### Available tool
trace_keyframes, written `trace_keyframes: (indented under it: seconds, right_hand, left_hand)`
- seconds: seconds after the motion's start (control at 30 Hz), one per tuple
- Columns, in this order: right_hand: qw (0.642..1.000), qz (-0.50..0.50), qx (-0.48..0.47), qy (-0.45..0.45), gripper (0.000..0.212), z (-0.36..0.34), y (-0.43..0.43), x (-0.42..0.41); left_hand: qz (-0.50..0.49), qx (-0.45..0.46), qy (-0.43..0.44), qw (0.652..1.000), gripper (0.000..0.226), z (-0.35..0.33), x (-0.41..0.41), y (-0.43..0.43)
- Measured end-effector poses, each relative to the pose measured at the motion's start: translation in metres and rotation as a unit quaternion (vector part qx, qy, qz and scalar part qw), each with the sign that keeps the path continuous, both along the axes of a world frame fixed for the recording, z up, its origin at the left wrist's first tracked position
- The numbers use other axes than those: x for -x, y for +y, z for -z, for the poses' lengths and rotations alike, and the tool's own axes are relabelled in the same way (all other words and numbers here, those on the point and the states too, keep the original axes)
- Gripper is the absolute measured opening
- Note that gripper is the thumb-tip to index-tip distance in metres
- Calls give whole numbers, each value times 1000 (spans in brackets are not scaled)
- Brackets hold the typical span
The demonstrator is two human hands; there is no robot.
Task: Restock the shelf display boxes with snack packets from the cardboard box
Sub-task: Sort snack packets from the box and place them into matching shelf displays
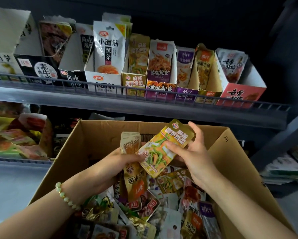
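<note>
1. Dark store shelving (144,107) w/ wire front rail; upper tier lined w/ open display boxes. Cardboard box (93,135) sits below and in front.
2. Gold-green packet (163,149): held above the cardboard box interior, tilted, printed face toward camera; not yet on shelf.
3. Right hand (194,152): thumb on packet face, fingers curled behind its upper edge, i.e. a pinch grip.
4. Left hand (113,163): curled round a bunch of gold packets (130,144), roughly upright; thumb touches the gold-green packet's lower corner. Bead bracelet (67,195) on wrist.
5. Loose packets (162,204): mixed brands heaped in the cardboard box.
6. Matching display box (134,83): same print, upper tier, between a white box and a purple one; already holds upright packets.
7. Risks (judgement): several gold boxes look alike, so mis-slotting is possible; the left-hand bunch looks fanned and may slip back into the heap; torn box walls may fold if a packet is pushed in hard.
</note>
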State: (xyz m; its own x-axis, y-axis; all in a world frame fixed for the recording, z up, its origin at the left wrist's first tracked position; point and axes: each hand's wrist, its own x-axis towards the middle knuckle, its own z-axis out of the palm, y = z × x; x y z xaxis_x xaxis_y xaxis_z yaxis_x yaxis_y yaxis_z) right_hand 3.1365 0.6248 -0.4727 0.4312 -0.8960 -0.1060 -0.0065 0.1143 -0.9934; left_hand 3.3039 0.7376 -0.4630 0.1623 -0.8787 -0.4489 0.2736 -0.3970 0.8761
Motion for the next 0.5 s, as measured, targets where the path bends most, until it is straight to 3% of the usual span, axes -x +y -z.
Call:
trace_keyframes:
  seconds: [0.1, 0.3, 0.5]
  right_hand:
    - [1000, -16, -6, -4, 89, -1, -2, 1]
    - [997, -20, -56, -54, 75, -7, -4, 0]
    - [992, -44, -95, -75, 63, -27, -14, -1]
  left_hand:
    - [1, -9, -8, 1000, 24, 2, -1, 2]
    - [37, 39, 0, 999, 37, -5, -2, 5]
    - [7, 97, 11, 995, 43, -18, -10, 0]
